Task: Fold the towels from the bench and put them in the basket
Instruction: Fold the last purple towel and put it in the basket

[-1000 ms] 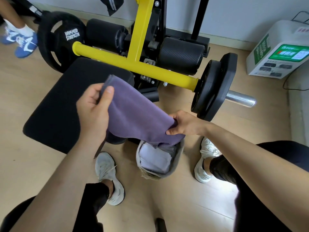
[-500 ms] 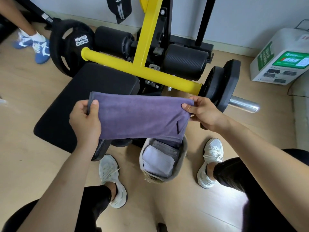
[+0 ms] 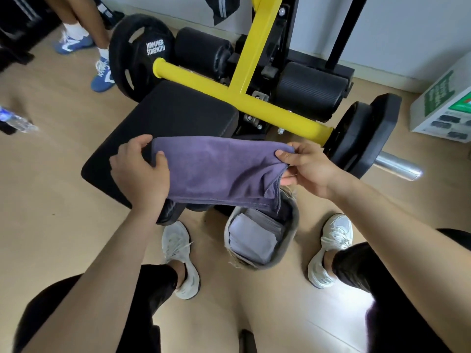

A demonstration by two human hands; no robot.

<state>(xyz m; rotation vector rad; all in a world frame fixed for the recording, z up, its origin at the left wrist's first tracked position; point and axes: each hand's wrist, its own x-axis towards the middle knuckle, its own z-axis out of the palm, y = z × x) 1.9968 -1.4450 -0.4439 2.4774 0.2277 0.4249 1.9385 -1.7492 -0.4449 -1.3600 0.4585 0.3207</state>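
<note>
While clasping one end of towel [image 3: 219, 171] in left hand [image 3: 140, 171] and pinching the other in right hand [image 3: 305, 166], mid-fold above basket [image 3: 290, 230]; next, probably bring ends together.

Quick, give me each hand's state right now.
Left hand: holding the left end of the purple towel.
Right hand: pinching the towel's right end.

Towel [image 3: 216, 171] is purple, basket [image 3: 292, 226] grey, folded towels [image 3: 252, 240] seemingly lilac.
</note>
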